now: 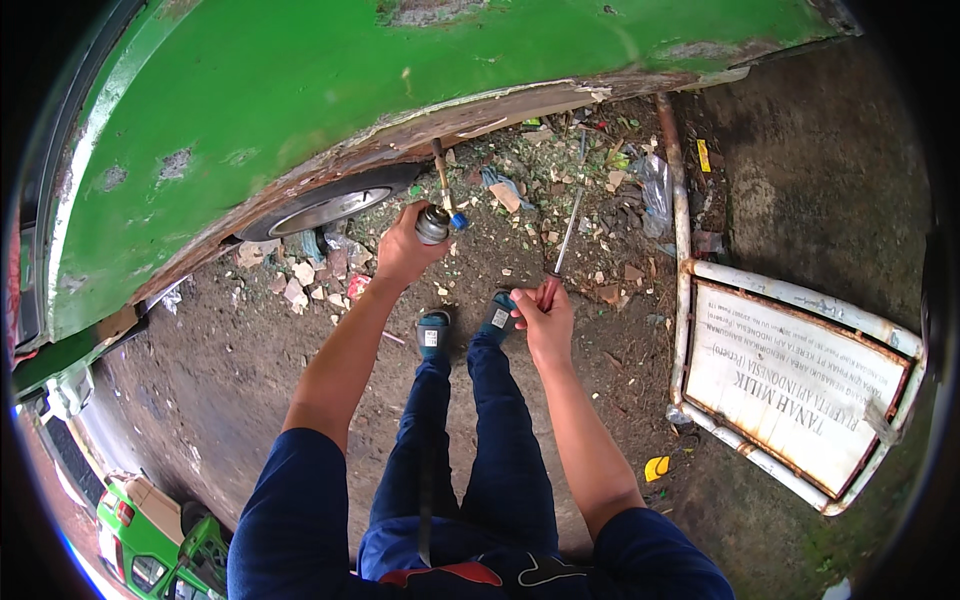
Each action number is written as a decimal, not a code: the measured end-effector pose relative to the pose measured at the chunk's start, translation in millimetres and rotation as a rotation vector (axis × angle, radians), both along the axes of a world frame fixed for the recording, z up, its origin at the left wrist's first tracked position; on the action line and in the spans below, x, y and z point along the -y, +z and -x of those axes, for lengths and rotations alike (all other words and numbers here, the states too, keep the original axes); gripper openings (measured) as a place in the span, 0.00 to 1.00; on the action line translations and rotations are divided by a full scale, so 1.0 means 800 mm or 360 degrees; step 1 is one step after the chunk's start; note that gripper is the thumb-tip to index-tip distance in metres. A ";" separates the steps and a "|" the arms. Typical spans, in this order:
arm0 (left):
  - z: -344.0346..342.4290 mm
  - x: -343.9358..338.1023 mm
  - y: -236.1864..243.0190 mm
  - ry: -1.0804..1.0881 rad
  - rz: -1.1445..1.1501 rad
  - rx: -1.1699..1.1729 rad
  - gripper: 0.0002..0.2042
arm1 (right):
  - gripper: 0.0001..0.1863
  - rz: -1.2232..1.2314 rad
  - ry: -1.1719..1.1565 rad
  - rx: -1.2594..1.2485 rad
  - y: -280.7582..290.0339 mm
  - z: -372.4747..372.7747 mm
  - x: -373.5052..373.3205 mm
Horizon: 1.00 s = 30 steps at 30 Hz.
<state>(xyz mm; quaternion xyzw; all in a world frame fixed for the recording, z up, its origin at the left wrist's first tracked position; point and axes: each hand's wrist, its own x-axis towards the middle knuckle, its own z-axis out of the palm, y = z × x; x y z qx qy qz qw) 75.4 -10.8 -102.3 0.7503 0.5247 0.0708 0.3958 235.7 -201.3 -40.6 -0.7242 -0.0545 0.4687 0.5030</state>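
Note:
My left hand (pixel 405 246) is closed around a gas torch (pixel 433 224), a metal canister with a blue knob and a brass-coloured nozzle. The nozzle points up toward the lower edge of a green vehicle panel (pixel 350 85); whether it touches cannot be told, and no flame shows. In my right hand (pixel 545 315) is a screwdriver (pixel 570 232), gripped by its red handle, its long thin shaft pointing away from me. Worn, bare patches mark the green panel, and its lower edge is rough and brown.
A wheel (pixel 330 208) sits under the panel at left. Broken chips and rubbish (pixel 520 180) litter the dirt around it. To the right, a rusty white sign frame (pixel 800 375) lies along the ground. Another green vehicle (pixel 150 535) stands at lower left. My feet (pixel 433 333) are between my hands.

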 end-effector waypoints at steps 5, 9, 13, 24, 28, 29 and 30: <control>0.001 -0.001 0.002 0.0005 -0.0027 -0.0020 0.37 | 0.14 0.0036 -0.0016 -0.0030 0.008 -0.002 0.002; -0.003 -0.004 -0.001 -0.0017 -0.0052 0.0020 0.36 | 0.14 -0.0021 -0.0008 -0.0030 0.001 -0.008 0.010; -0.013 -0.004 -0.002 -0.0001 -0.0053 0.0021 0.35 | 0.14 -0.0023 -0.0018 -0.0019 0.004 -0.010 0.010; -0.022 -0.002 -0.008 -0.0024 -0.0057 0.0005 0.34 | 0.15 -0.0042 -0.0020 -0.0027 -0.001 -0.015 0.016; -0.019 0.000 -0.006 0.0002 -0.0051 0.0036 0.35 | 0.15 -0.0047 -0.0026 -0.0022 -0.003 -0.016 0.020; -0.019 0.001 -0.005 0.0007 -0.0037 0.0019 0.35 | 0.15 -0.0046 -0.0026 -0.0020 -0.002 -0.017 0.020; -0.018 0.000 -0.004 0.0013 -0.0027 0.0002 0.36 | 0.16 -0.0051 -0.0031 -0.0026 -0.002 -0.017 0.020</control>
